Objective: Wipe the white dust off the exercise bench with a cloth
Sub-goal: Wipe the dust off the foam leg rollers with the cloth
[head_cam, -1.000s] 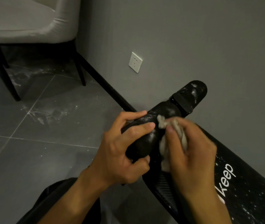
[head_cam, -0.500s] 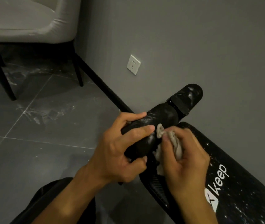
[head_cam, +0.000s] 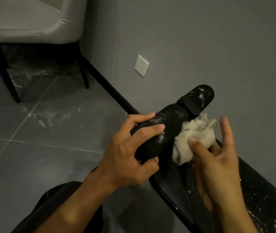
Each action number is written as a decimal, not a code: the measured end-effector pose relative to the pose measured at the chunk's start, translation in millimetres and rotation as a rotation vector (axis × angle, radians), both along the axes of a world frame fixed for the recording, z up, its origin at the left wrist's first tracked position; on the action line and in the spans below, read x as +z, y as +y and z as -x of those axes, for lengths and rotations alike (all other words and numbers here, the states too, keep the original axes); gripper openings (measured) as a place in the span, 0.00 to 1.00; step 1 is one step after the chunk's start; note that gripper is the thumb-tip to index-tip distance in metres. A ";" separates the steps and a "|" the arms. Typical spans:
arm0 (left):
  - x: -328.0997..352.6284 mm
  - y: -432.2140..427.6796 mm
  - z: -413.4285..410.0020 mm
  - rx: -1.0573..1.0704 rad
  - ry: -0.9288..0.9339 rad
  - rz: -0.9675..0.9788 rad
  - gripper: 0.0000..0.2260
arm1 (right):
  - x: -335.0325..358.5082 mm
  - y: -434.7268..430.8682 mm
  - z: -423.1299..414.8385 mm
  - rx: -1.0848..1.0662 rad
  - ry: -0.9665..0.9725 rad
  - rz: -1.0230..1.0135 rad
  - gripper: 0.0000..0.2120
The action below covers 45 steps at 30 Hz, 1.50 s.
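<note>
Since 0.5 s ago: right grip has loosened from a closed fist over the cloth; index finger now straight and lifted clear, cloth bunched out and more exposed. Right grip holds the cloth by thumb on top against the lower fingers beneath. Cloth touches the right side of the black padded bar, just below its strapped end cap, and overhangs the near end of the exercise bench. Left grip unchanged: clenched round the lower part of the padded bar, fingers over the top, thumb underneath. White specks visible on the bar, the end cap and the bench pad. Bench runs along the grey wall; wall socket above the skirting. White smears on the floor tiles near the chair.
</note>
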State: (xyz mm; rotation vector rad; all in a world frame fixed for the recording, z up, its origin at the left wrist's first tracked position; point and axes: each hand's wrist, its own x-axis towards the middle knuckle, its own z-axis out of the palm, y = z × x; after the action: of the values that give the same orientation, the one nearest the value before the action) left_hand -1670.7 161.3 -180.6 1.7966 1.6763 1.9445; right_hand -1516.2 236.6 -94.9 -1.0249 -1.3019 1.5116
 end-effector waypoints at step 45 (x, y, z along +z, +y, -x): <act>-5.8 3.2 1.1 -0.008 -0.011 -0.015 0.28 | -35.0 -11.3 7.7 0.239 -0.432 -1.131 0.10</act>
State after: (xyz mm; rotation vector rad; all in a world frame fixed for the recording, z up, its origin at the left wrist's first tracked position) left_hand -1671.8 164.4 -186.4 1.7907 1.6539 1.9653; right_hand -1523.9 225.3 -129.9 -0.4303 -2.2338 0.4634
